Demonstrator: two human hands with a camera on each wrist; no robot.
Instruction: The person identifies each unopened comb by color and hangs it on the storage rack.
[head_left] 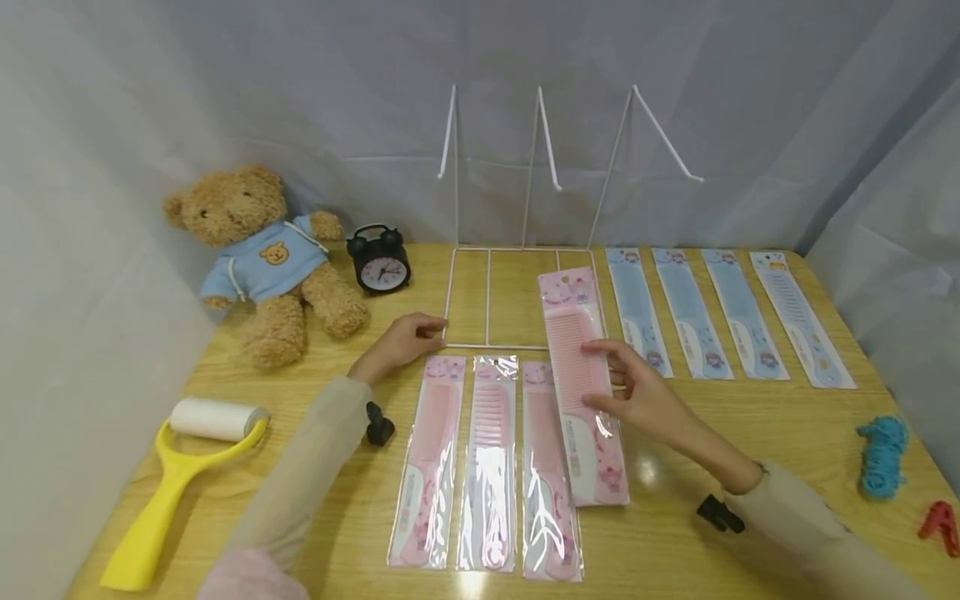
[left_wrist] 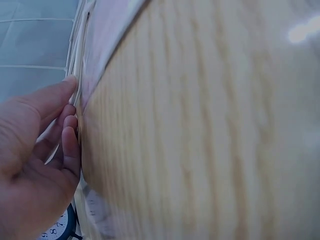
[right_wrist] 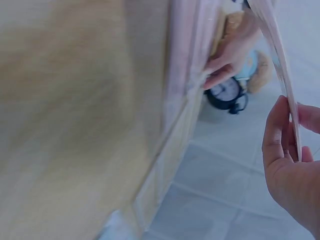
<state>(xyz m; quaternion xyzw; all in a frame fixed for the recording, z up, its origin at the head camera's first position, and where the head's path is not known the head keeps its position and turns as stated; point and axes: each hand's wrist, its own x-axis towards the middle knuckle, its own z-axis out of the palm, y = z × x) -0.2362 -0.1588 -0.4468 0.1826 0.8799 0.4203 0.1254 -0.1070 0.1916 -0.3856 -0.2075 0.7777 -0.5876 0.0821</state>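
Holding a pink packaged comb [head_left: 574,367] by its right edge, my right hand [head_left: 637,390] has thumb and fingers on opposite faces of the pack; some fingers are concealed behind it. The comb is raised above the counter [head_left: 660,537]. In the head view it masks the front right corner of the white wire rack [head_left: 488,296] and part of the rightmost of three pink packs [head_left: 491,467] lying in front. Its upper end is cut off in the right wrist view, where the nearer surfaces are blurred. My left hand [head_left: 405,340], well apart from the right, pinches the rack near its front left corner; the precise fingertip contact is hard to make out. Glare obscures portions of the middle pink pack. The black alarm clock [head_left: 384,271] is cropped by the left wrist view's bottom edge.
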